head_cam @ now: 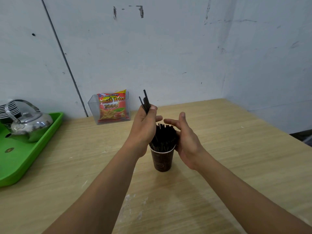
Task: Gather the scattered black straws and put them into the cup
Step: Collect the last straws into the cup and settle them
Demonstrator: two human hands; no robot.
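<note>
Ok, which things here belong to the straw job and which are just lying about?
Job: cup, straws standing in it, loose straws gripped by the left hand, right hand beside the cup.
Lying about: kettle on green tray, French Fries bag in clear holder.

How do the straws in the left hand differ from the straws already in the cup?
The held straws are only a few; the cup straws are a dense bundle. The held straws are pinched in the left hand, higher than the cup; the cup straws stand inside it, fanning over its rim. Both are thin and black.
</note>
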